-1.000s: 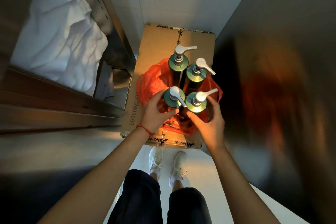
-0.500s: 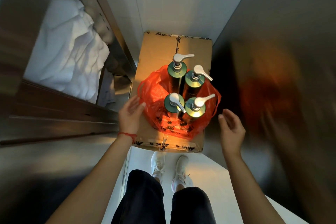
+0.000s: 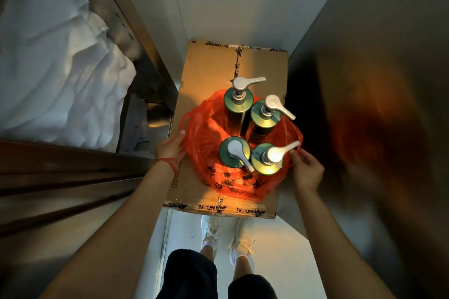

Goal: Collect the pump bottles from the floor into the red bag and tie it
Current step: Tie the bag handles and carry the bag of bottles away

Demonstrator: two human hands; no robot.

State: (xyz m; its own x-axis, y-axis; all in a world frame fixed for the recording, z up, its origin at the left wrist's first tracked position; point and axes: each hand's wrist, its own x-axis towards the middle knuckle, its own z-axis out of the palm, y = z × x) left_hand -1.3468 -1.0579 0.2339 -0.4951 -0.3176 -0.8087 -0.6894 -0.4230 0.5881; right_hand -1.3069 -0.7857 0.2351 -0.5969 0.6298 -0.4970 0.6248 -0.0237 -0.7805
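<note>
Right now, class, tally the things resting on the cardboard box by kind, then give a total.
Green pump bottles: 4
Red plastic bag: 1
Total on the cardboard box: 5

Left hand [image 3: 170,147] and right hand [image 3: 306,170] reach forward, fingers loosely spread.
</note>
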